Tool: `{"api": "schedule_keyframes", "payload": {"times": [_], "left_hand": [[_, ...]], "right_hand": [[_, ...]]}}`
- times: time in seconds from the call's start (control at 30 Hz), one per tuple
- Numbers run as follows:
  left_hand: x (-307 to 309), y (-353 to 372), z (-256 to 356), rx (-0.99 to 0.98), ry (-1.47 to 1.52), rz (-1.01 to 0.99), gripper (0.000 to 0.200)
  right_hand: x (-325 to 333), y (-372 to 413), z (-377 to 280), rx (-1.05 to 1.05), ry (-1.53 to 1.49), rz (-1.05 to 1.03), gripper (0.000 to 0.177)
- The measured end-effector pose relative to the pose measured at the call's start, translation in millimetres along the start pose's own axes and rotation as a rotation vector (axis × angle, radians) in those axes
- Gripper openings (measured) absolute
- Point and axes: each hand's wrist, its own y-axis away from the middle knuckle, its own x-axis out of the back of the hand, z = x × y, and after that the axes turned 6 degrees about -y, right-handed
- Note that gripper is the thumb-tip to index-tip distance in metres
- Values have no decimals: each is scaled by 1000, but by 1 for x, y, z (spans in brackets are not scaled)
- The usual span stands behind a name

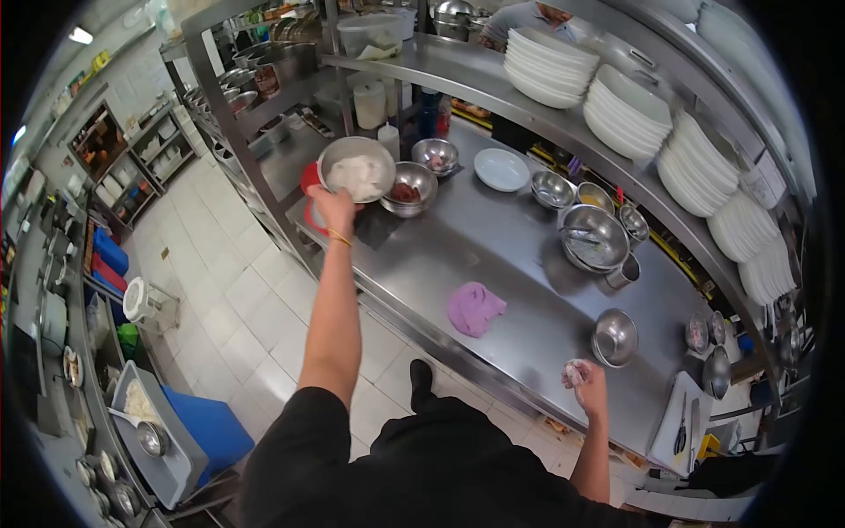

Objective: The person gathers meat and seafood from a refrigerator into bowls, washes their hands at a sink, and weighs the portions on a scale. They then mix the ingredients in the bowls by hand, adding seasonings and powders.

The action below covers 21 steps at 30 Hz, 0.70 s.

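Observation:
My left hand (334,209) grips the rim of a metal bowl (388,158) that holds a white, flour-like powder (356,176). The bowl is over the far left of the steel counter, beside another metal bowl (412,208) with dark red contents. My right hand (591,387) is above the counter's near right part, its fingers curled together and coated in white. Whatever those fingers may hold is hidden. Just beyond them stands a metal bowl (614,338). A crumpled purple cloth (475,309) lies on the counter between my hands.
A shelf above the counter (519,255) carries stacks of white dishes (616,110). Several metal bowls (594,238) and a white plate (502,169) stand along the back. Knives (682,427) lie on a board at the right. Behind the shelf is another person (528,19).

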Motion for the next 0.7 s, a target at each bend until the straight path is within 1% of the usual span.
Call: {"api": "schedule_keyframes", "payload": {"times": [0.03, 0.07, 0.1, 0.13, 0.2, 0.23, 0.27, 0.33, 0.37, 0.4, 0.43, 0.47, 0.53, 0.63, 0.7], "left_hand": [[7, -17, 10, 43, -71, 6, 29], [16, -32, 19, 88, -145, 13, 30], [25, -53, 13, 163, -206, -31, 34], [30, -75, -2, 167, -216, -18, 34], [39, -119, -52, 297, -54, -173, 40], [44, -123, -47, 322, -58, -209, 44], [45, -118, -47, 282, -80, -150, 41], [50, -118, -47, 266, -33, -205, 36], [51, -117, -45, 286, -44, -199, 36], [51, -117, -42, 296, -38, -234, 32], [58, -121, -50, 326, -26, -273, 29], [61, -120, -49, 291, -11, -301, 27], [69, -118, -39, 300, -10, -346, 28], [79, -124, -42, 323, 46, -451, 33], [88, -127, -43, 340, 55, -497, 36]], "right_hand": [[-11, -17, -4, 2, -7, -2, 16], [-24, -35, -10, 53, 20, -41, 15], [-37, -55, -17, 102, 50, -86, 15], [-51, -76, -25, 98, 48, -102, 15], [-88, -116, -39, 183, 163, -134, 14], [-110, -135, -47, 203, 100, -165, 14], [-132, -153, -58, 222, 40, -193, 14], [-176, -182, -88, 205, 61, -273, 14], [-196, -192, -106, 217, 95, -328, 14], [-216, -202, -124, 225, 129, -381, 15], [-252, -208, -146, 244, 70, -417, 14], [-278, -218, -166, 284, 2, -440, 13], [-316, -229, -185, 348, 50, -435, 13], [-363, -225, -216, 319, 37, -434, 13], [-388, -219, -221, 302, 43, -413, 14]]}}
